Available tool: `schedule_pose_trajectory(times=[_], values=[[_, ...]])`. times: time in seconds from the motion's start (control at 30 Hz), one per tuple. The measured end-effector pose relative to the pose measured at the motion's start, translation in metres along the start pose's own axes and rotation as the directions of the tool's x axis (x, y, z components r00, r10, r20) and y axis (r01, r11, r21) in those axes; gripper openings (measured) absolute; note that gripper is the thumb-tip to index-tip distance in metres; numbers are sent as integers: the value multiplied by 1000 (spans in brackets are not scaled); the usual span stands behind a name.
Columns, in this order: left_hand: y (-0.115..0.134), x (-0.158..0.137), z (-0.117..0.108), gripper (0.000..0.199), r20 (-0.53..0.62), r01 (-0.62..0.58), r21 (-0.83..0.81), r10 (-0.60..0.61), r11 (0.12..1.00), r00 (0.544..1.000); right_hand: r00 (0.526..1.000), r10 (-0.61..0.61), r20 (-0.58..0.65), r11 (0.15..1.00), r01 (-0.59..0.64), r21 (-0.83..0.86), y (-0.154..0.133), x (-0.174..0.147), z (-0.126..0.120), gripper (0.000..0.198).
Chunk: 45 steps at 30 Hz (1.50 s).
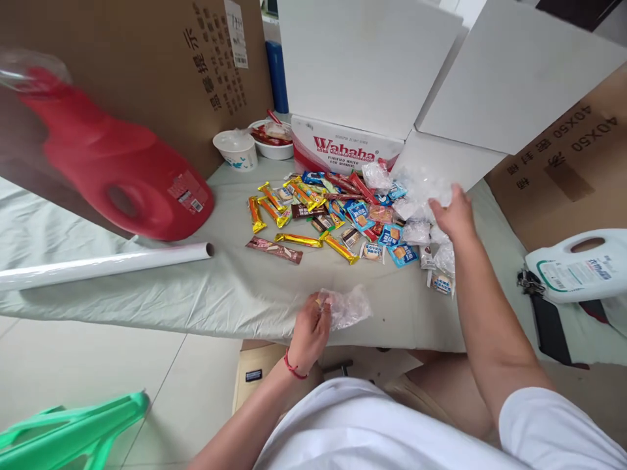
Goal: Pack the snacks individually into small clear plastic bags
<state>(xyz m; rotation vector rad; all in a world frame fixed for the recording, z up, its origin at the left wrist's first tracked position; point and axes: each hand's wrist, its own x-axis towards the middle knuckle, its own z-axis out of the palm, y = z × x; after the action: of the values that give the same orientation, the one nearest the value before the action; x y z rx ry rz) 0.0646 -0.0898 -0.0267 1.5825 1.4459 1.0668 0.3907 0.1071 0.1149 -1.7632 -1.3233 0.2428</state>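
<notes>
Clear plastic bag [350, 308] sits near the front edge of the worktop [240, 287], with its crumpled end poking out past the left hand [312, 326]. The left grip is pinching the bag between thumb and fingers. The right hand [456, 212] is up by the heap of clear bags [425, 186], at the right end of the pile of snacks [337, 209]. Its thumb and fingers are spread at the heap's edge, but they look fuzzy, so I can't tell if the right grip has hold of a bag.

Some things could go wrong. The bag is thin and close to the edge, so if the left grip gets loose, it might slip off and drop to the floor [161, 372]. The bags in the heap lie all over each other, so one pull might drag out two or more, or knock some snacks about. Thin plastic might also rip if it gets tugged hard.

Some things are hard to see. The left fingers cover one end of the bag, so I can't see where its mouth is. In the heap, I can't tell where one bag stops and the next starts. Snacks at the bottom of the pile are hidden. The big red bottle [132, 170] is cut off at the side.
</notes>
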Motion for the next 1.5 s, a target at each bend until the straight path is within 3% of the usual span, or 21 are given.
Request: schedule_pose_trajectory(times=[0.1,0.17,0.2,0.27,0.3,0.37,0.43,0.47,0.57,0.63,0.67,0.73,0.83,0.9,0.97,1.03,1.13,1.2,1.33,1.4,1.5], values=[[-1,4,-4,49,-84,25,-18,-26,1000,996,998,-60,14,997,59,40,7,-45,3,35],[0,3,0,48,-159,9,-10,-10,1000,987,998,-34,58,996,29,82,13,-109,10,27],[2,2,4,47,-190,-9,1,9,1000,982,986,-5,165,990,-19,142,16,-145,16,31],[11,-1,14,45,-200,-67,31,71,997,977,880,51,473,859,-280,429,19,-207,29,48],[16,-2,19,46,-180,-103,38,109,994,978,824,77,561,773,-405,488,19,-229,36,61],[25,0,26,47,-146,-146,10,146,989,978,746,152,649,634,-577,515,21,-251,45,63],[30,7,27,46,-179,-81,-94,63,992,982,726,240,644,565,-644,516,27,-248,47,48],[30,12,26,45,-203,0,-200,-41,980,978,728,271,630,545,-656,523,33,-242,44,42],[24,26,20,39,-176,244,-541,-392,805,903,730,316,606,490,-673,554,48,-223,27,39],[21,29,19,37,-158,292,-643,-496,708,854,718,320,619,477,-686,549,51,-221,19,40],[20,28,20,37,-172,289,-654,-509,699,843,709,305,636,483,-691,538,49,-223,18,42],[23,21,27,38,-158,279,-666,-497,692,853,683,241,689,519,-691,503,42,-234,23,53],[32,10,39,47,-7,306,-707,-439,637,898,674,184,715,578,-663,476,28,-250,40,82],[36,8,41,49,23,313,-736,-440,600,897,688,206,696,582,-658,478,24,-251,47,73],[36,12,36,45,-56,283,-764,-497,579,866,694,231,682,568,-666,484,27,-247,45,55],[33,18,28,43,-129,249,-781,-538,573,833,694,241,679,573,-666,478,35,-241,37,49],[31,24,15,44,-124,247,-755,-502,608,856,691,228,686,642,-636,427,51,-233,18,49],[31,23,10,47,-85,264,-713,-454,649,887,721,201,663,720,-568,399,57,-228,5,47],[32,17,-1,52,47,330,-601,-379,729,924,874,91,477,835,-328,441,52,-213,-21,34],[32,14,-11,50,122,340,-538,-328,771,937,903,61,424,797,-300,524,43,-206,-32,27],[34,11,-31,41,233,320,-426,-239,846,943,846,97,524,614,-466,637,29,-200,-42,25]])
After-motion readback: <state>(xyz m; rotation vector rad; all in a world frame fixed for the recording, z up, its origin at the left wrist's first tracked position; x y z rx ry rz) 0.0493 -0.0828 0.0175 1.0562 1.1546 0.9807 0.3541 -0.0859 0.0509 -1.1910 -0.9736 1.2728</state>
